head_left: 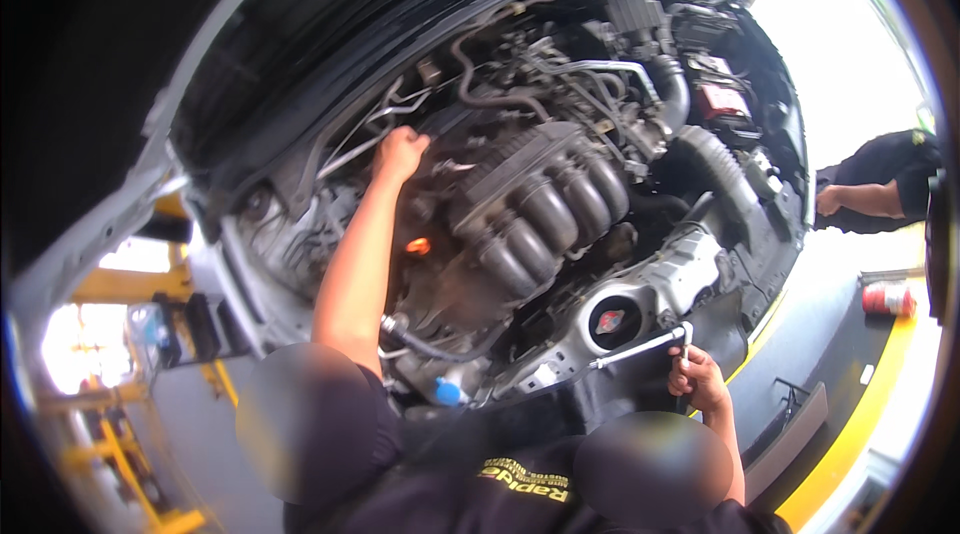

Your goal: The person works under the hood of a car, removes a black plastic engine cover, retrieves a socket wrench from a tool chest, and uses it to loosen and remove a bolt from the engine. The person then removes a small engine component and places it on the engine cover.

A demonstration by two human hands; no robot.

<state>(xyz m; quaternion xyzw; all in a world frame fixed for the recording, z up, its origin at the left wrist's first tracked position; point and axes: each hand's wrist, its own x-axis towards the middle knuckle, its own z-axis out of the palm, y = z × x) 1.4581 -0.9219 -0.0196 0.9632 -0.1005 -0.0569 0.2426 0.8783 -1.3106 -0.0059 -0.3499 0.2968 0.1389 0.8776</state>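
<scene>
My left hand (403, 154) reaches deep over the car's engine (540, 204), its fingers curled down beside the black ribbed engine top. Whatever those fingers hold, if anything, is hidden. Low on the right, my right hand (697, 379) is closed around the bent end of a slim silver rod (640, 346), which slants left along the front edge of the engine bay. Close to the rod is a round dark opening with a red-marked cap (608, 322). A blue cap (447, 391) sits below my left forearm, and a blurred orange spot (418, 246) shows beside that arm.
The raised hood (290, 44) hangs over the upper left. A battery with a red part (722, 102) lies at the bay's right. Another person's hand (828, 199) is by the car's right side. A red cylinder (888, 299) and yellow lift parts (130, 444) stand beyond.
</scene>
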